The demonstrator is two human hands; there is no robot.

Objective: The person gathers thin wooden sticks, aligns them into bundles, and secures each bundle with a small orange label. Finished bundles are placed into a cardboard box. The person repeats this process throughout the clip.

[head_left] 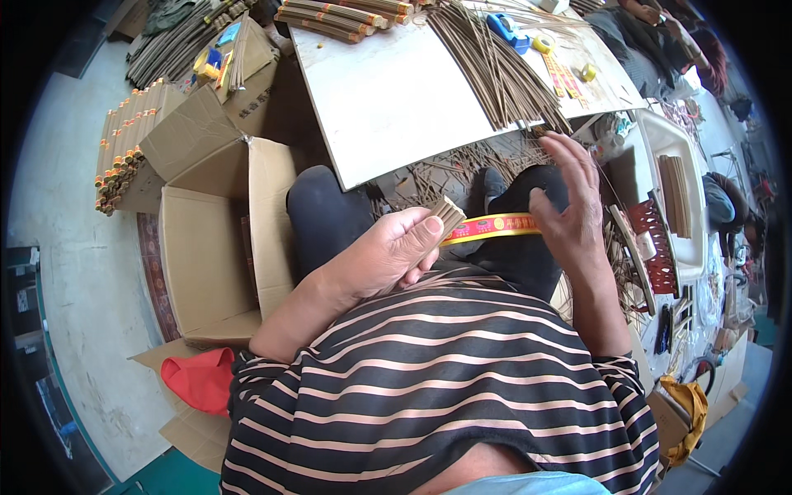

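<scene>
Closed around a short bundle of brown incense sticks (448,212), my left hand (384,257) is in front of my lap, the bundle's end showing past the thumb. A yellow and red printed paper band (492,228) stretches from the bundle toward my right hand (573,210). That hand is raised over my right knee, its thumb and fingers apart. The band's far end lies by its palm; whether it touches the skin I cannot tell.
Ahead is a white tabletop (371,107) with loose incense sticks (507,78), banded bundles (330,18) and a blue tape dispenser (506,31). An open cardboard box (206,256) stands left, near stacked bundles (128,136). A white tub (697,198) is at right. Another person (631,41) sits far right.
</scene>
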